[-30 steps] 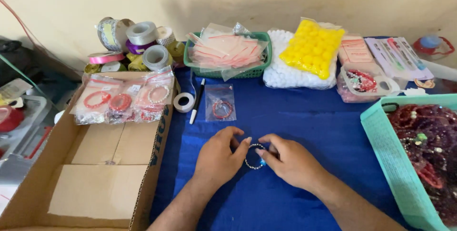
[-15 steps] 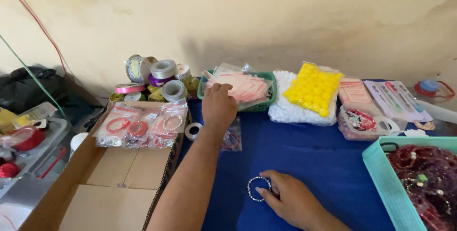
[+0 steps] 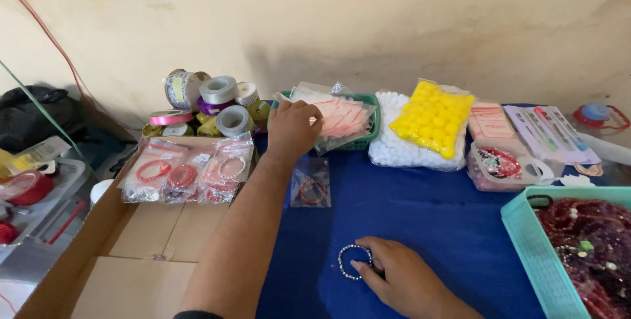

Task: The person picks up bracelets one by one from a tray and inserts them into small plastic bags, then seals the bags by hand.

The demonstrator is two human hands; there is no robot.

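My left hand (image 3: 292,128) reaches far forward to a green basket (image 3: 372,122) at the back of the blue table, its fingers curled onto the top clear plastic bag (image 3: 342,116) of a stack. Close to me, my right hand (image 3: 402,281) lies on the blue cloth with its fingertips holding a small beaded bracelet (image 3: 350,263) flat. Under my left forearm lies a bagged red bracelet (image 3: 311,191).
An open cardboard box (image 3: 125,253) on the left carries several bagged red bracelets (image 3: 184,174). Ribbon and tape rolls (image 3: 217,105) stand behind it. White and yellow bead packs (image 3: 430,122) lie at the back, and a teal tray (image 3: 526,240) of dark red beads is on the right.
My left hand left the bracelet and went forward to the green basket of bags. My right hand stays on the bracelet. The view has tilted up towards the wall.
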